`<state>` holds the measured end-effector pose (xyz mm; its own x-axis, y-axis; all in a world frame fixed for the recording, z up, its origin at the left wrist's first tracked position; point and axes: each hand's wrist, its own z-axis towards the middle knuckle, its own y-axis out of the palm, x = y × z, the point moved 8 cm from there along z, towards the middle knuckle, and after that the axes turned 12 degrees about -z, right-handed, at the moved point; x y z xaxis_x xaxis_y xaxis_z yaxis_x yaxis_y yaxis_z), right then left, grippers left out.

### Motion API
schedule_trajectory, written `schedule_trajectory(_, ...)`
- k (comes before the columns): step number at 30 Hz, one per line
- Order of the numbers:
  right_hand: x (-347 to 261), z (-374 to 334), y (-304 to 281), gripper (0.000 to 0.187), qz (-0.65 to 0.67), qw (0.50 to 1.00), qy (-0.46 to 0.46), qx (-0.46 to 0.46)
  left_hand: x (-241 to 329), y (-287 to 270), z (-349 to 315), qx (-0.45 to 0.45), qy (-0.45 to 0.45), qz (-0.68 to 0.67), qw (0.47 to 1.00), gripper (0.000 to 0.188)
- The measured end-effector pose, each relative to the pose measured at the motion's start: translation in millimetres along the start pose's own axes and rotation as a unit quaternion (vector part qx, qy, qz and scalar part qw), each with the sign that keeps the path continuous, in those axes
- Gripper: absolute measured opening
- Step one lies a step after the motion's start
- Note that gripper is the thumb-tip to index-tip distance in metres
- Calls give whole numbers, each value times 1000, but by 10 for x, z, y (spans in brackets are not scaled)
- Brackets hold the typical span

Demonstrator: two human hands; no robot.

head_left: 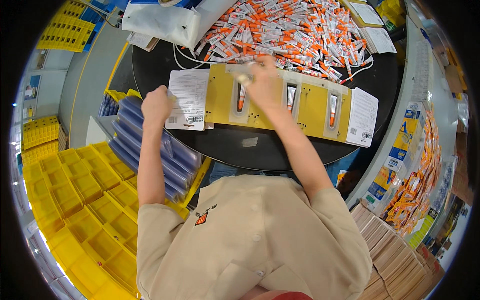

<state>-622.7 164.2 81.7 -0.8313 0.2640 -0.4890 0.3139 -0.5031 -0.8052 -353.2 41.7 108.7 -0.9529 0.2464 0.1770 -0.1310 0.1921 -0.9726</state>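
Note:
A yellow board (220, 107) lies across the round black table (225, 145), with clear plastic blisters set along it. Small tubes with orange caps lie in them: one in the left blister (241, 100), one in the middle (290, 99) and another tube (332, 110) at the right. My right hand (262, 85) is over the board between the left and middle blisters; motion smears its fingers. My left hand (157, 106) is closed at the left edge of a stack of white printed cards (189, 97). What its fingers pinch is hidden.
A large heap of orange-capped tubes (285, 35) covers the far tabletop, edged by a white cord. More printed cards (363, 117) lie at the board's right end. Clear plastic blisters (150, 142) are stacked at my left, above yellow bins (85, 200). Flat cardboard (395, 250) stands at lower right.

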Motion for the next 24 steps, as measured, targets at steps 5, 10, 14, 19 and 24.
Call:
schedule_trajectory(5,1641,-218,-1411,47,-149,975,93,137,222,-444,-221,-20,72,-343,936,19)
schedule_trajectory(10,3906,-1335,-1785,86,-301,860,407,-70,574,301,-274,-132,81,-398,904,28)
schedule_trajectory(14,4013,-1628,-1492,48,-222,908,354,-26,783,441,-289,-11,141,-303,943,44)
schedule_trajectory(19,3211,-1422,-1691,29,-372,876,268,148,1302,631,-517,-55,275,-141,950,73)
schedule_trajectory(24,2629,-1425,-2224,20,-365,873,243,216,1327,742,-559,-153,302,-41,940,85)
